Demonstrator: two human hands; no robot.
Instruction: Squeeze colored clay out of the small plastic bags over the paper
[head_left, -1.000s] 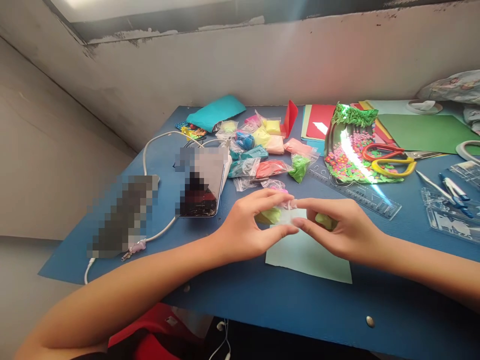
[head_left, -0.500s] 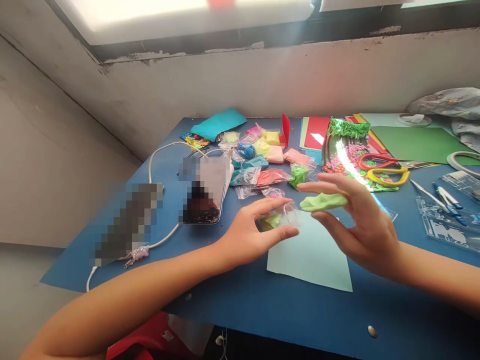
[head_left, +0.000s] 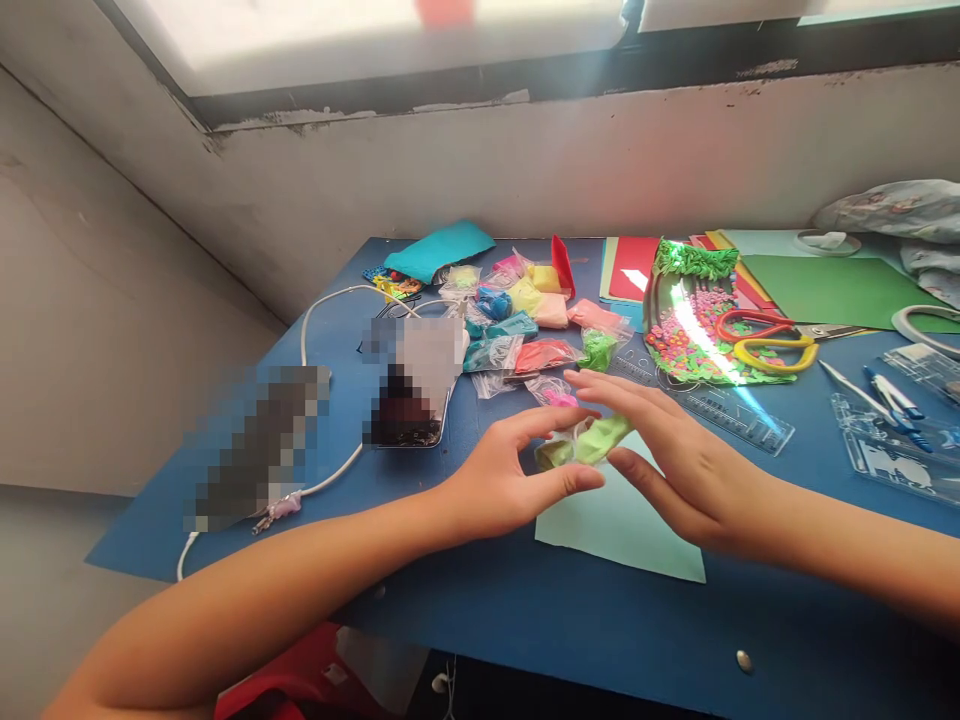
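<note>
My left hand (head_left: 517, 465) is curled around a small clear plastic bag (head_left: 556, 452) with some green clay inside. Between the fingers of my right hand (head_left: 679, 460) is a lump of light green modelling clay (head_left: 604, 438), its left end at the bag's mouth. Both hands are close together above a pale mint sheet of paper (head_left: 622, 535) on the blue table. Whether the clay's tip is inside the bag is hard to make out. Behind the hands lie several clay packets, among them a red packet (head_left: 544, 355) and a green packet (head_left: 598, 350).
Scissors (head_left: 806, 340) with red and yellow handles lie on a floral picture (head_left: 697, 320) at the right. Nearby are a clear ruler (head_left: 739, 420), a compass (head_left: 896, 395) and coloured paper (head_left: 840, 285). On the left are a phone-like device (head_left: 409, 390), a blurred dark object (head_left: 259, 450) and a white cable (head_left: 330, 470).
My right hand has moved left with the green clay, bringing it up to the bag's mouth. My left hand stays nearly in place around the bag.
</note>
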